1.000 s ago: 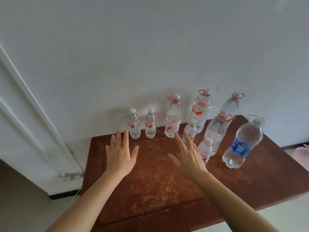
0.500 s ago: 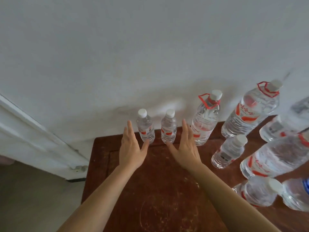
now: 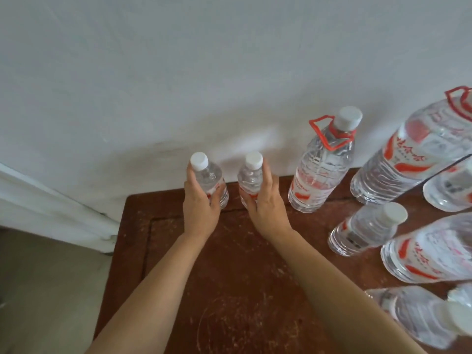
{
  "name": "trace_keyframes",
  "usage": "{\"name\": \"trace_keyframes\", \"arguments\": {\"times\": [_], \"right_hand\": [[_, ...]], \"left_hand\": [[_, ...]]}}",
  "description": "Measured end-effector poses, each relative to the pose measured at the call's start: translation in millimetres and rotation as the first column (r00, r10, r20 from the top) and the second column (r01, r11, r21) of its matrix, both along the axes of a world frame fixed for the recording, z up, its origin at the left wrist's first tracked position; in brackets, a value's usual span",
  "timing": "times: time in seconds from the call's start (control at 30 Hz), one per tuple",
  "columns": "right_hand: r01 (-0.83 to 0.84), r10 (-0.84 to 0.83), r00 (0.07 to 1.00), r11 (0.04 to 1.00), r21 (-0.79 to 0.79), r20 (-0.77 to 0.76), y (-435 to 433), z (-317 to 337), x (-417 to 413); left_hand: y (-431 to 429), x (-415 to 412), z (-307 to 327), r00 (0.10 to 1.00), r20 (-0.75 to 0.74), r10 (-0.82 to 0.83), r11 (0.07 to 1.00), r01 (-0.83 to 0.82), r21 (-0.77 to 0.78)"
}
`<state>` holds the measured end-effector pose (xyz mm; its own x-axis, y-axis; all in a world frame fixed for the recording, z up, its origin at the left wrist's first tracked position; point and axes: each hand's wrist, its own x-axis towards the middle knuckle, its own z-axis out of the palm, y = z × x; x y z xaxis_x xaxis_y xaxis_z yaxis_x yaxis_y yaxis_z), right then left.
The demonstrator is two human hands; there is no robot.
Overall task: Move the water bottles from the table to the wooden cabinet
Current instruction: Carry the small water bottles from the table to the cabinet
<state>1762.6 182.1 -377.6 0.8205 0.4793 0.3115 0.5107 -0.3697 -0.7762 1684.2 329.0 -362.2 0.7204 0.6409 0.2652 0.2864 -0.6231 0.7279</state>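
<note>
White wall (image 3: 178, 72) behind worn brown bench (image 3: 229, 277); both grips on small bottles at the back edge.
Left grip (image 3: 200, 208) was curled round left bottle (image 3: 208, 175), thumb on its right side. Right grip (image 3: 265, 205) was curled round right bottle (image 3: 251, 175), fingers up its right side. Both bottles were upright, white-capped, red-labelled, side by side but apart, at the bench's back-left, close to the wall. Could not tell whether their bases touched the bench. Looped bottle (image 3: 321, 169), with red carry handle, stood just right of the right grip. More bottles (image 3: 365, 231), large and small, crowded the bench's right side, several cut by the frame edge. Grey floor (image 3: 51, 290) lay left of the bench.
</note>
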Motion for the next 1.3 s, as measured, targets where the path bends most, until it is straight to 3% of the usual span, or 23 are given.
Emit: {"name": "trace_keyframes", "arguments": {"times": [0.17,0.37,0.47,0.67,0.83,1.0,1.13,1.3], "right_hand": [[0.036,-0.038,0.998,0.998,-0.049,-0.043,-18,10,-25],[0.109,-0.126,0.986,0.983,-0.150,-0.111,-59,34,-95],[0.139,-0.176,0.971,0.966,-0.219,-0.162,-86,51,-142],[0.340,-0.391,0.911,0.893,-0.294,-0.133,-140,60,-228],[0.514,-0.534,0.845,0.805,-0.297,0.016,-196,79,-276],[0.730,-0.728,0.679,0.652,-0.204,0.100,-261,104,-327],[0.857,-0.842,0.510,0.481,-0.182,0.175,-334,120,-395],[0.980,-0.962,0.196,0.184,-0.075,0.192,-432,126,-526]], "left_hand": [[-28,-36,13,0.998,-0.063,0.020,1.000,-0.021,-0.021],[-57,-113,26,0.987,-0.147,-0.070,0.997,0.067,-0.027],[-72,-155,33,0.983,-0.119,-0.137,0.990,0.134,-0.030],[-103,-195,46,0.986,-0.141,-0.092,0.993,0.080,-0.092],[-152,-209,69,0.971,-0.024,-0.239,0.971,0.238,-0.025],[-216,-218,101,0.848,0.083,-0.523,0.847,0.505,0.168],[-296,-240,121,0.695,0.115,-0.710,0.699,0.674,0.241],[-419,-307,126,0.428,0.163,-0.889,0.458,0.829,0.320]]}}
